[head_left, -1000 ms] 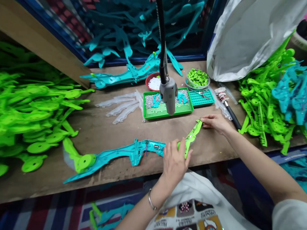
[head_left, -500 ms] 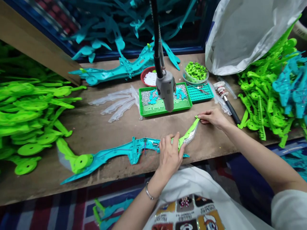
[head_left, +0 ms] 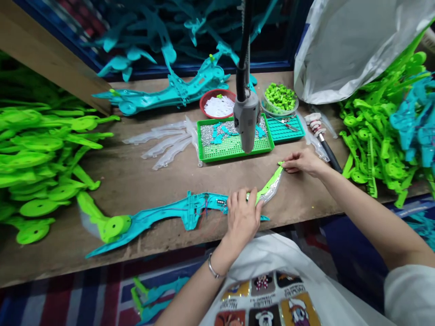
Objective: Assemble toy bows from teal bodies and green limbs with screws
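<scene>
A blue plastic toy bow lies along the front of the table with its inside showing, thin wires and a small metal spring near the middle. Over its right end rests my left hand, fingers curled down onto the joint and hiding it. From under that hand a green limb piece slants up to the right, with a clear plastic strip along its lower side. My right hand pinches the tip of this limb. At the left end sits another green limb with a round hub.
A hanging electric screwdriver is above a green tray of screws and blue bits. Behind are a red bowl and a tub of green pieces. Green parts pile up left and right. A black-handled tool lies nearby.
The view has shifted slightly, and the hanging screwdriver appears a little further right. Both hands keep their places on the bow.
</scene>
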`<state>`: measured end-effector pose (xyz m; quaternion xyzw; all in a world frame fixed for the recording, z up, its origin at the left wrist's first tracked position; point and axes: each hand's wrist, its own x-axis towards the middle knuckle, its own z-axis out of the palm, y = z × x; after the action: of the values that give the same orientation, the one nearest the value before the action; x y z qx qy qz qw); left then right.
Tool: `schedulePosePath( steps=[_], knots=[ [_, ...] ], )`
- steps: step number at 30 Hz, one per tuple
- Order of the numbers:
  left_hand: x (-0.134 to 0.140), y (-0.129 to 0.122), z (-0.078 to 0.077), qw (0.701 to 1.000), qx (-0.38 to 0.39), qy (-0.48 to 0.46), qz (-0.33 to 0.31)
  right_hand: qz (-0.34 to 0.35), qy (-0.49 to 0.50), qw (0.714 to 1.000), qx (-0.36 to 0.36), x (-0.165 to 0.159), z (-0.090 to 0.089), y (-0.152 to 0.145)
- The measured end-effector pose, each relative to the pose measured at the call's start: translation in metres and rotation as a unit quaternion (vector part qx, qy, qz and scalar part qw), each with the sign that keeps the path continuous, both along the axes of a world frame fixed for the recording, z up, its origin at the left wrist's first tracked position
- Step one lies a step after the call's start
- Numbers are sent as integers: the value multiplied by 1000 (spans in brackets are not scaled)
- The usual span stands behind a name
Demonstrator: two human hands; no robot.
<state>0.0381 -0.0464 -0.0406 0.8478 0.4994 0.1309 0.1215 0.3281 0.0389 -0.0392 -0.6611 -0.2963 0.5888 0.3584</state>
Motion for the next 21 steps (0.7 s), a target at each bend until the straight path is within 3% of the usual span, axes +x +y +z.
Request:
schedulePosePath(
  steps=[4,10,14,21],
  knots=[
    [-3,2,2,999,6,5,-32,-4,42,999,18,0,0,3],
    [-5,2,-1,998,6,26,-65,-4,-19,1000,12,-4,2,-4],
    [-7,0,-3,996,13,28,-83,-33,-6,999,17,-6,4,-10],
    [-10,1,-4,994,21,27,-103,-41,128,991,-8,-8,12,-25]
  ],
)
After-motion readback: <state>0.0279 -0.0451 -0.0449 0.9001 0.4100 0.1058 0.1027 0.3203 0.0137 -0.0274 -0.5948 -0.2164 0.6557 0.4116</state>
